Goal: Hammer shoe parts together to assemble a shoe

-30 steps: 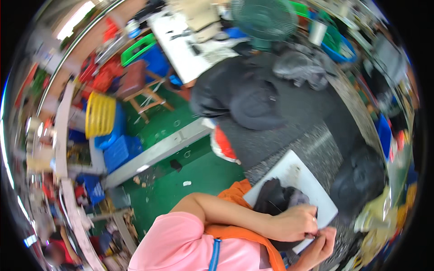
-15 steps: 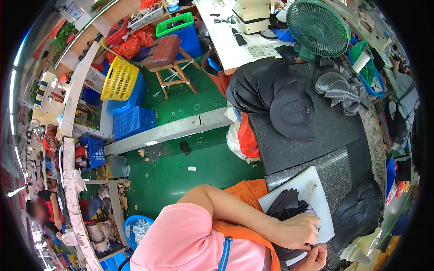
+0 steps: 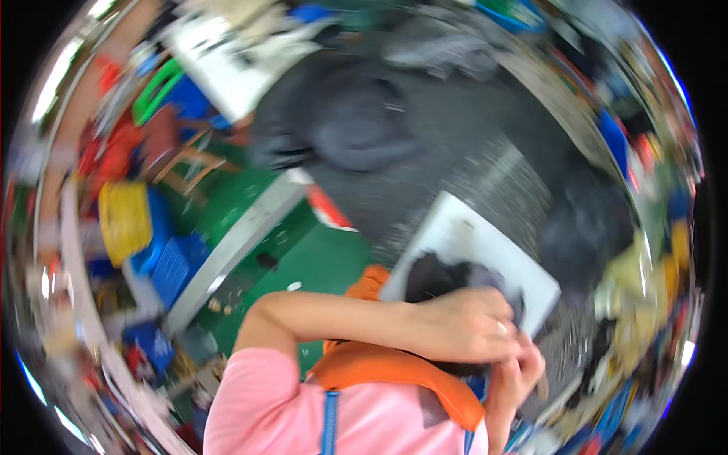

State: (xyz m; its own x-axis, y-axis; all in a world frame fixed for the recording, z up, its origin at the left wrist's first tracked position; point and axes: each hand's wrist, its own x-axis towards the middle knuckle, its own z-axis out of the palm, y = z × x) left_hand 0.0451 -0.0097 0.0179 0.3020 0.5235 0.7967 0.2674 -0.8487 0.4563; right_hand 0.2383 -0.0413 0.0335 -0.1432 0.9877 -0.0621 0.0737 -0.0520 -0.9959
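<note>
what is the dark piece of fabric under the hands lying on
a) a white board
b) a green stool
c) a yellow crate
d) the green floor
a: the dark fabric, worked by the left hand and right hand, lies on the white board on the grey worktop.

A speckled grey worktable (image 3: 485,171) carries a white board (image 3: 462,231) and heaped dark fabric (image 3: 356,125).

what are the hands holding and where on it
Both the left hand and the right hand grip the near edge of a dark piece of cloth lying on a white board. The blur hides the exact finger placement.
</note>
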